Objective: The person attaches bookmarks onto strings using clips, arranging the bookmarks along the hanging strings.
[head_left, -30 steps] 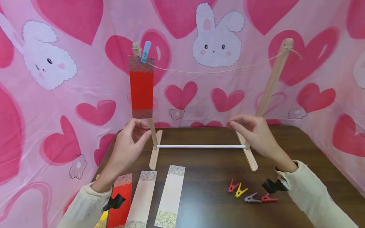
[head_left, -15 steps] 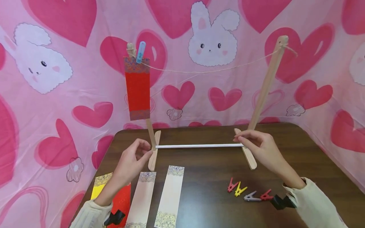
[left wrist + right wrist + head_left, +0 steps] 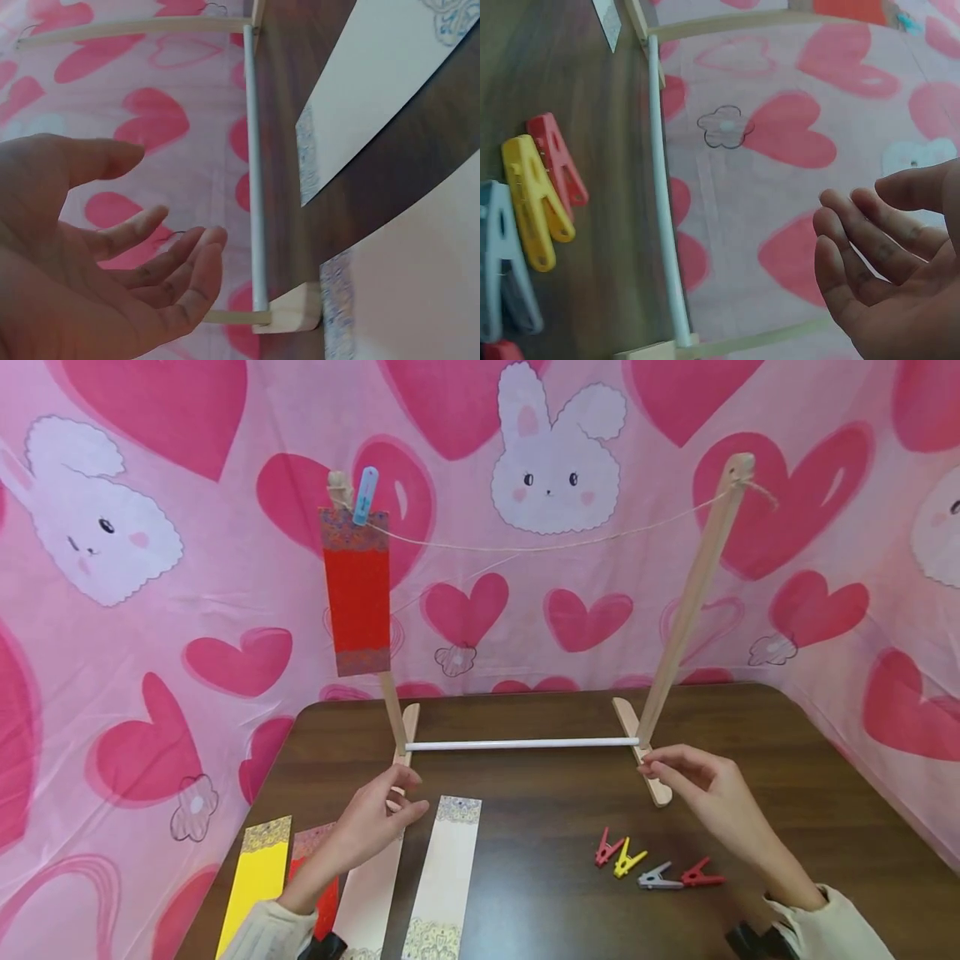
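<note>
My left hand (image 3: 375,818) hovers over a white paper strip (image 3: 371,897) with a lacy border, its fingers loosely bent and holding nothing. A second white strip (image 3: 442,868) lies just right of it. Partly behind my left forearm is a red strip (image 3: 326,914), with a yellow strip (image 3: 255,877) at the far left. My right hand (image 3: 705,789), also holding nothing, is above the table near the stand's right foot. Below it lie small clothespins: a red one (image 3: 559,157), a yellow one (image 3: 536,199), a grey one (image 3: 502,259) and another red one (image 3: 702,873).
A wooden stand with a left post (image 3: 392,710), a right post (image 3: 693,602) and a white crossbar (image 3: 525,744) stands on the brown table (image 3: 555,827). From its string (image 3: 547,548) hangs a red strip (image 3: 357,602), held by a blue clothespin (image 3: 365,496). Pink heart-patterned cloth (image 3: 465,435) surrounds the table.
Both hands have come down, away from the stand; the left moved right over the white strip, the right lowered toward the clothespins. The hanging red strip stays clipped to the string.
</note>
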Tool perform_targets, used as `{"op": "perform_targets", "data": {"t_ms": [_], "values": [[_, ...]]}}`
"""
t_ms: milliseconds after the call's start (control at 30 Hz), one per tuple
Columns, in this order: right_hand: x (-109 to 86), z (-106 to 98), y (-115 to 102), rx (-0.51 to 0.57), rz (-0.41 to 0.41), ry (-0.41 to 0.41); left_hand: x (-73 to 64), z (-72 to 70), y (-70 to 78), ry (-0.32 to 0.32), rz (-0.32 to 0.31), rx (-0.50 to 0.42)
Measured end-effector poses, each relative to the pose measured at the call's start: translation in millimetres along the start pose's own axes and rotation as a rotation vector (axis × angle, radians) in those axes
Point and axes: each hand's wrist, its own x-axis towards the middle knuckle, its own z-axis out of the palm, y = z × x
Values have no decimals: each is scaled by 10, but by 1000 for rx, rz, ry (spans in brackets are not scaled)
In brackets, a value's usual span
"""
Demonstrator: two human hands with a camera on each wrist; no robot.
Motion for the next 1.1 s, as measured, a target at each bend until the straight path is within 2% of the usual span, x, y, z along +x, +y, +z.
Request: {"op": "perform_targets", "data": {"t_ms": [133, 200, 367, 467, 567, 700, 800, 900, 1000, 1100], "values": [[-114, 2, 135, -16, 51, 9, 4, 87, -64, -79, 3, -2], [-164, 15, 208, 5, 73, 6, 11, 132, -100, -119, 11, 25], [-274, 83, 384, 139, 109, -2, 15, 223, -143, -213, 35, 94], [-332, 126, 475, 218, 101, -7, 19, 276, -137, -229, 44, 126], [-375, 156, 551, 273, 77, -23, 25, 333, -123, -201, 35, 172], [-410, 197, 611, 260, 81, -67, 23, 436, -88, -113, -13, 328], [-438, 241, 629, 179, 137, -102, 6, 544, -48, -36, -47, 492], [-470, 290, 643, 92, 195, -130, -23, 655, -12, 31, -47, 630], [-503, 335, 666, 12, 213, -143, -62, 736, 20, 68, -50, 731], [-531, 373, 696, -64, 197, -161, -89, 784, 40, 74, -58, 791]]}}
